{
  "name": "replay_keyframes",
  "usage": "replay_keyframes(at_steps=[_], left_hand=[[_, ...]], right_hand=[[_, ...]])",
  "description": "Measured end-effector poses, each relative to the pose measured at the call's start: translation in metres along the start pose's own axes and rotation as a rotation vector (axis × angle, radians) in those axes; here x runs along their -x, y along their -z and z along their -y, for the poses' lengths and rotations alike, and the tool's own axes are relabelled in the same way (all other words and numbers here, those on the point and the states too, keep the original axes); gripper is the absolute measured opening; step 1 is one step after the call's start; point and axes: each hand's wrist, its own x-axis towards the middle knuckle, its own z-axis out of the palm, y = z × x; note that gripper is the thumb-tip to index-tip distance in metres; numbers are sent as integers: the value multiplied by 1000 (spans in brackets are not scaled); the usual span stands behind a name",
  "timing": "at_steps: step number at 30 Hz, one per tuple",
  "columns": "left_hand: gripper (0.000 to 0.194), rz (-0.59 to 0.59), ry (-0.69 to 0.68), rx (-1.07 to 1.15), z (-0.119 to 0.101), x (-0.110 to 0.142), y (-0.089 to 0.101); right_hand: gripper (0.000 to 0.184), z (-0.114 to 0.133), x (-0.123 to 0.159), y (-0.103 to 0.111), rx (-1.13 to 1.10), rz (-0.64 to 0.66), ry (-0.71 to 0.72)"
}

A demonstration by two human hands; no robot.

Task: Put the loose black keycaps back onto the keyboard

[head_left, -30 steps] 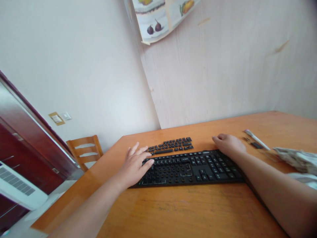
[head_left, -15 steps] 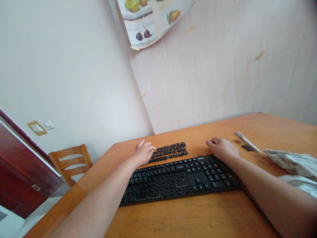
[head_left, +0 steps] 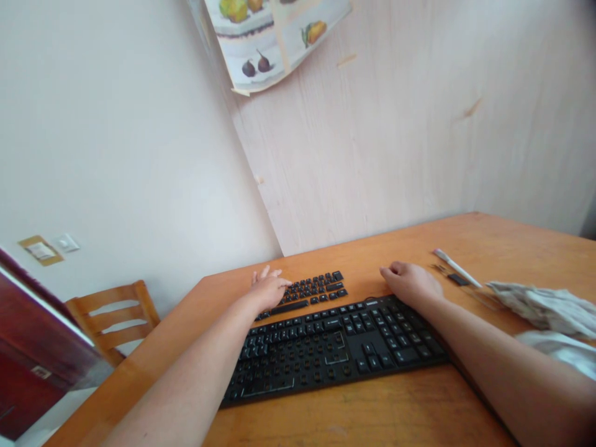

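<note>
A black keyboard (head_left: 326,351) lies across the table in front of me. Many keycaps are off its main block, baring the sockets, while the upper-left rows and number pad still carry keys. Behind it, loose black keycaps (head_left: 310,287) are laid out in rows, with a long space bar (head_left: 291,307) at the front. My left hand (head_left: 270,292) is over the left end of these rows, fingers stretched and apart; its thumb is hidden. My right hand (head_left: 412,284) rests loosely curled behind the keyboard's right end, with nothing visible in it.
Right of my right hand lie a white brush (head_left: 459,268), a small black-handled wire tool (head_left: 459,279) and a crumpled grey cloth (head_left: 535,304). A wooden chair (head_left: 116,320) stands beyond the table's left edge. A fruit picture (head_left: 265,46) hangs on the wall.
My left hand has moved from the keyboard's upper-left keys away to the loose keycaps behind. The right hand stays put on the table. The view has shifted to the right.
</note>
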Motion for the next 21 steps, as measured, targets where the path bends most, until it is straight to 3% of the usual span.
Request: replay_keyframes(at_steps=[7,13,21], left_hand=[[36,-5,8,-2,7,-7,-2],[31,-81,19,-5,18,-26,-4],[25,-59,-33,5,23,-44,-9]], right_hand=[[51,1,1,0,-1,8,-14],[49,1,2,1,-6,8,-15],[50,2,2,2,-11,6,-23]])
